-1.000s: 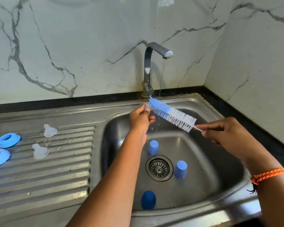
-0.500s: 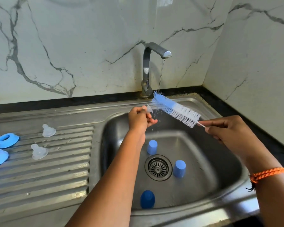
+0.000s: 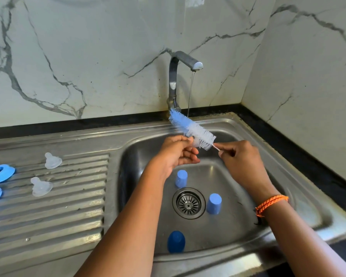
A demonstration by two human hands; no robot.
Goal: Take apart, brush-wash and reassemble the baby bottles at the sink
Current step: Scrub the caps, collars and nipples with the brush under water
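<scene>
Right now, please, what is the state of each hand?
Left hand: pinches a small clear part against the bottle brush; which part cannot be told.
Right hand: closed, pinching the brush's thin handle.

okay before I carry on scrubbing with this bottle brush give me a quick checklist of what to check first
1. Thin stream from steel tap running: ok.
2. Right hand pinching blue-and-white bristle brush by its wire handle: ok.
3. Left hand gripping a small clear part against the bristles: ok; which part, cannot tell.
4. Round steel drain strainer uncovered: ok.
5. Two clear silicone teats kept on the ribbed drainboard: ok.
6. Three blue caps in the basin washed: cannot tell.
</scene>
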